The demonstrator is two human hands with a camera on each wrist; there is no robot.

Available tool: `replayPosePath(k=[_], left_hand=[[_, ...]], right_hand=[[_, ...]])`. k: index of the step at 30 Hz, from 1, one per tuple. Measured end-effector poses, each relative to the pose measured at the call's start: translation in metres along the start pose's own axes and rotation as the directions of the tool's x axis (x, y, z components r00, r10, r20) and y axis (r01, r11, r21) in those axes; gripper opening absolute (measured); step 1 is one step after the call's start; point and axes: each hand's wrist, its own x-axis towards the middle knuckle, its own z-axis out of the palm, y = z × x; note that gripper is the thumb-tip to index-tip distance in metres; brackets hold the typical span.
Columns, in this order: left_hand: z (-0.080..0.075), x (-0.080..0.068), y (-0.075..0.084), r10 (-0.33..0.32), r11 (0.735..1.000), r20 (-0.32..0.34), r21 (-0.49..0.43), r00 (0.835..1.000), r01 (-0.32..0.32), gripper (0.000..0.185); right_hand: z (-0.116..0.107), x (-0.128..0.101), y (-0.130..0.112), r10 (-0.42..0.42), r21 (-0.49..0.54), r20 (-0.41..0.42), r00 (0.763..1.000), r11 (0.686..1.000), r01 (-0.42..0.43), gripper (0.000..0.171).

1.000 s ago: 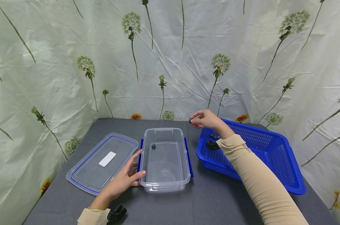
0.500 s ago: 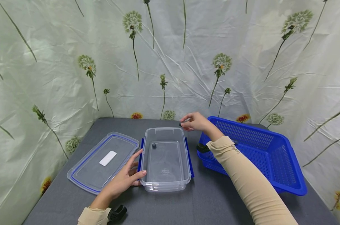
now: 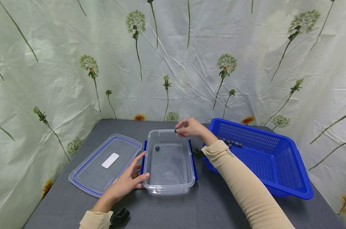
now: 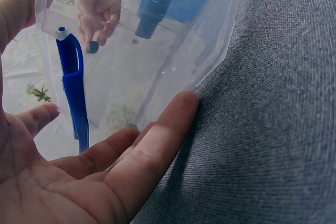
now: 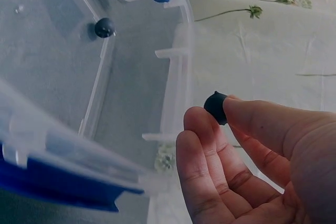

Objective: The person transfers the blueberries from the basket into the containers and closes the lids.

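Note:
Between thumb and fingertips my right hand [image 3: 191, 128] pinches a blueberry [image 5: 216, 107], above the far right corner of a clear plastic container [image 3: 168, 184]. Inside the container one blueberry [image 3: 157, 148] lies on the bottom, toward the far left. My left hand [image 3: 125, 183] rests against the container's left side, fingers spread and fairly straight, thumb at the rim. In the left wrist view its fingers [image 4: 152, 156] touch the clear wall beside a blue clip [image 4: 73, 87]. Several more blueberries [image 3: 232, 143] lie in the blue basket [image 3: 296, 165], partly hidden by the right forearm.
A clear lid [image 3: 90, 178] with a blue seal and a white label lies flat left of the container. The grey table [image 3: 173, 213] ends at the back against a flower-printed curtain [image 3: 190, 63]. The basket stands at the right.
My right hand has moved left with the blueberry, from beside the basket's rim to over the container's far right corner. The left hand has stayed in place.

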Motion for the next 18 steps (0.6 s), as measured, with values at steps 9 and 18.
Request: replayPosePath(k=[9,18], left_hand=[[0.0,0.0,0.001,-0.016,1.0,-0.015,0.019,1.0,0.016,0.085],[0.0,0.0,0.001,-0.03,1.0,-0.01,0.007,0.999,0.03,0.084]], right_hand=[[0.017,0.007,0.0,0.033,0.0,0.037,0.999,0.999,-0.033,0.028],[0.037,0.014,-0.002,0.066,-0.049,0.044,0.997,0.997,-0.063,0.026]])
